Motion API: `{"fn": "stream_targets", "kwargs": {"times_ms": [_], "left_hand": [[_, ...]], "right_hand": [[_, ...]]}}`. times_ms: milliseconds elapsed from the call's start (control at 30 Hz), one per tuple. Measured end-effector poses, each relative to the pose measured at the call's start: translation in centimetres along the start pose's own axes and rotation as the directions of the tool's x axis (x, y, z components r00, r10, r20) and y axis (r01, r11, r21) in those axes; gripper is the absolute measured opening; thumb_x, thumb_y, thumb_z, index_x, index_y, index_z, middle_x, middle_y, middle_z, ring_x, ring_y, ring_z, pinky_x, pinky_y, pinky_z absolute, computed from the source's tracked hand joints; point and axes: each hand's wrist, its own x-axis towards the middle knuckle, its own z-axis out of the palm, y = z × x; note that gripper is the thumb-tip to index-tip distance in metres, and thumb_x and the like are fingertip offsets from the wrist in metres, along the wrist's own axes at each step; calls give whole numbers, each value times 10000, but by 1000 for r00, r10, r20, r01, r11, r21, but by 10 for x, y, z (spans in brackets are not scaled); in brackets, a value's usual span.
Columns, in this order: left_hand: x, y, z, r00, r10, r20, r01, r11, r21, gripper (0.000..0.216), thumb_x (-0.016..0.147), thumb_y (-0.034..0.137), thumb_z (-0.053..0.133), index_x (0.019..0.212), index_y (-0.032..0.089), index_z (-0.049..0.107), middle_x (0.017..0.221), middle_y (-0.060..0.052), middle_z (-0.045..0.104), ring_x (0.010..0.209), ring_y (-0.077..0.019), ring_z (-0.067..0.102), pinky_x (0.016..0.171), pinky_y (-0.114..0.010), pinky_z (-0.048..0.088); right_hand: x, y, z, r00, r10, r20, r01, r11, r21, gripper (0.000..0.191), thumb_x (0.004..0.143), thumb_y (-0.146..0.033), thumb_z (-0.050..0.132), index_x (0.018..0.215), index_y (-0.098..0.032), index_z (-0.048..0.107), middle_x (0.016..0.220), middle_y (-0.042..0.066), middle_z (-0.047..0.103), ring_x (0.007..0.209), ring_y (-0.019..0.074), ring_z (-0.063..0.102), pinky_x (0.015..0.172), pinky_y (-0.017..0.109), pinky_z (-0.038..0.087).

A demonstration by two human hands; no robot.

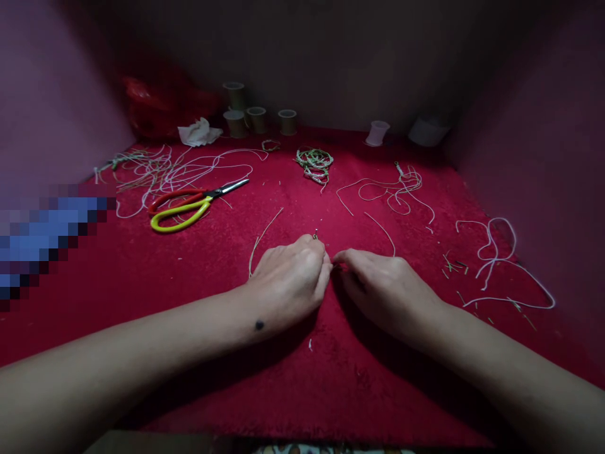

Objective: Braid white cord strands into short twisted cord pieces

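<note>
Both hands (pixel 331 261) pinch a thin cord (pixel 263 238) (running up-right).

One head cam, looking fwd and down from above the arms, close to both hands at centre; red worktop (pixel 142 277) runs to the far wall, approx. dim at edges.

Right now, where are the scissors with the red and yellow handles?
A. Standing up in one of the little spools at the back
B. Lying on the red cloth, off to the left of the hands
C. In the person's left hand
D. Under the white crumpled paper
B. The scissors lie flat on the red cloth, among loose white string, apart from the left hand and right hand, whose fingers meet in the middle.
</note>
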Motion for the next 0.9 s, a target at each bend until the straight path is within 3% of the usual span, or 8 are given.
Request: {"fn": "stream_targets", "kwargs": {"times_ms": [200, 433, 567, 900], "left_hand": [[0, 1, 1, 1000, 11, 2, -11, 999, -44, 254, 882, 291, 306, 786, 178, 512, 792, -48, 570, 679, -208, 570, 593, -329, 385], [4, -6, 0, 995, 96, 31, -89, 981, -171, 244, 879, 269, 351, 760, 169, 539, 771, -34, 553, 706, -169, 537, 645, -305, 395], [6, -11, 2, 989, 145, 28, -137, 972, -192, 223, 870, 264, 393, 751, 168, 556, 774, -29, 548, 698, -149, 520, 647, -287, 390], [6, -11, 6, 986, 160, -49, -167, 967, -191, 152, 830, 220, 460, 736, 158, 563, 746, -23, 548, 681, -134, 515, 629, -265, 386]], "right_hand": [[2, 3, 3, 1000, 17, 4, -16, 1000, -20, 163, 840, -130, 446, 770, -133, 593, 714, 64, 633, 632, 159, 584, 600, 253, 386], [9, 3, -8, 982, 170, 79, -186, 943, 276, 185, 796, -172, 490, 750, -137, 666, 578, 8, 584, 507, 95, 469, 530, 217, 336], [12, 3, -11, 967, 217, 136, -254, 882, 396, 185, 775, -169, 491, 710, -139, 661, 572, -9, 543, 539, 88, 454, 536, 203, 329], [12, 3, -8, 941, 281, 186, -337, 750, 569, 184, 767, -201, 494, 691, -137, 649, 568, -17, 531, 549, 88, 440, 524, 204, 339]]}}
